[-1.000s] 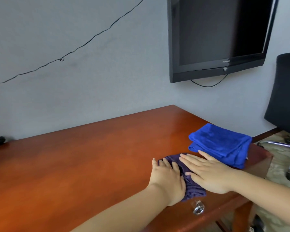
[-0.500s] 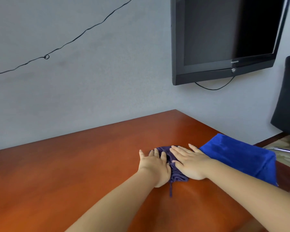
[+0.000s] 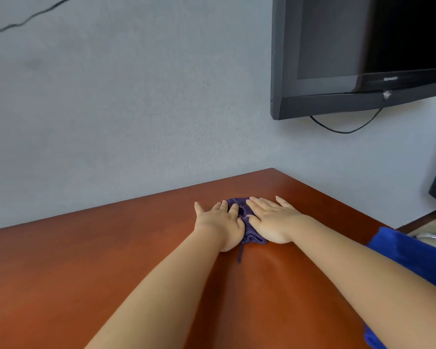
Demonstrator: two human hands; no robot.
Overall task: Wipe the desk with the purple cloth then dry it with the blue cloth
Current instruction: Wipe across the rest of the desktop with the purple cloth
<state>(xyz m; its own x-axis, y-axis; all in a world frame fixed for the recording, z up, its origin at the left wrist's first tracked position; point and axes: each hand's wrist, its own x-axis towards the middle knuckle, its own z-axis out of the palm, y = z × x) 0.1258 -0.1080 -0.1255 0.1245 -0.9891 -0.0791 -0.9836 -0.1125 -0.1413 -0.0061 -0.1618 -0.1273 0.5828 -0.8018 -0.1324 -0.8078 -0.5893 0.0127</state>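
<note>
Desk (image 3: 86,260): both hands pushed purple cloth (image 3: 244,217) farther toward wall.

A black television (image 3: 358,54) hangs on the grey wall (image 3: 136,109), a cable (image 3: 345,128) looping beneath it

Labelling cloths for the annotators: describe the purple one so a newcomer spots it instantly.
Start at the red-brown desk below the wall TV. Towards its far corner, two flat hands lie side by side, left hand and right hand; the purple cloth is the small dark bunch pressed under them. The blue cloth is bigger, brighter, and sits at the desk's right edge.
</note>
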